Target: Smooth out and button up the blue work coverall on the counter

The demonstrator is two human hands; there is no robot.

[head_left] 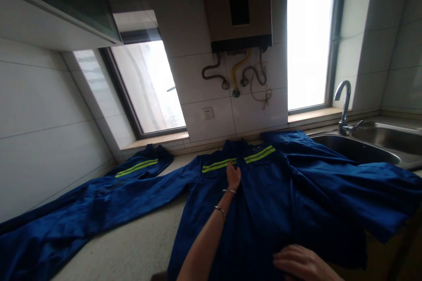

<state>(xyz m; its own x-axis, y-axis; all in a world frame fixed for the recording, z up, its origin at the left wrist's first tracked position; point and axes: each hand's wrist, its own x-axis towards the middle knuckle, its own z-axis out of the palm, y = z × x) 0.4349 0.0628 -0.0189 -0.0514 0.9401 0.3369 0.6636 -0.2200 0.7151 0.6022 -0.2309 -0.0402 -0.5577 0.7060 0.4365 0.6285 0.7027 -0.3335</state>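
A dark blue work jacket with yellow-green and grey reflective stripes lies spread out, collar toward the wall, sleeves out to both sides. My left hand, with two bracelets on its wrist, reaches up to the chest near the left stripe. Its fingers are closed on the cloth at the front opening. Lower down, my right hand rests over the jacket's lower right front, fingers stretched out to the left and slightly blurred. Another blue garment with a similar stripe lies on the left, partly under the jacket's sleeve.
The clothes lie on a pale speckled countertop. At the right is a steel double sink with a tap, next to the right sleeve. Above hangs a water heater with pipes, between two windows. A cupboard overhangs the left.
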